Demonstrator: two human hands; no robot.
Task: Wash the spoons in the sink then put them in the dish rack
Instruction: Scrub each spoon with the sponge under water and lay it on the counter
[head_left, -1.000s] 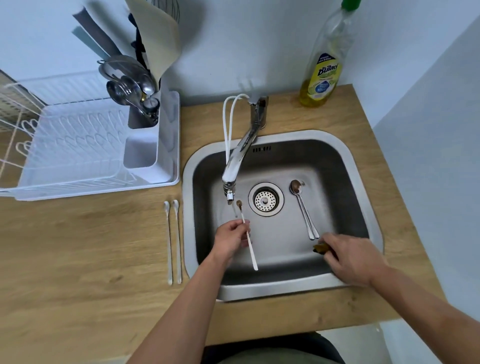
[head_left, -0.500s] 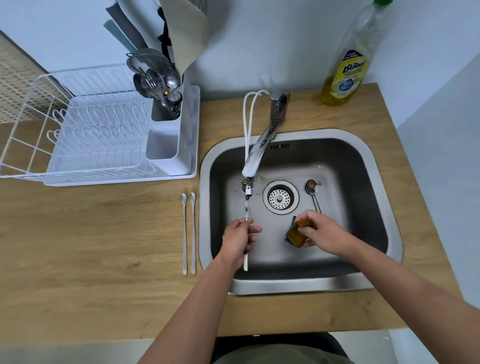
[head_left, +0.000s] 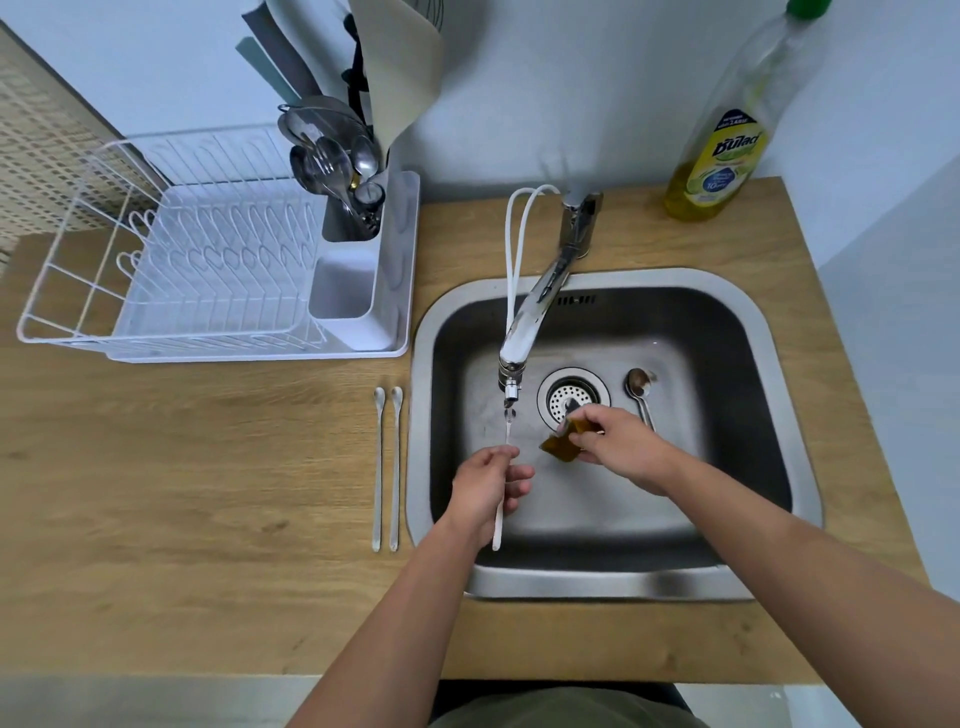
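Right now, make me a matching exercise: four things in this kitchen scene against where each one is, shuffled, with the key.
Things
1. sponge
2. white spoon
3. metal spoon
4. soap bottle

Places
A. standing on the counter behind the sink
B. lying on the sink floor, right of the drain
C. gripped in the left hand, bowl up under the tap
D. held in the right hand over the basin

Pairs: 1-D, 2-C, 3-B, 4-A
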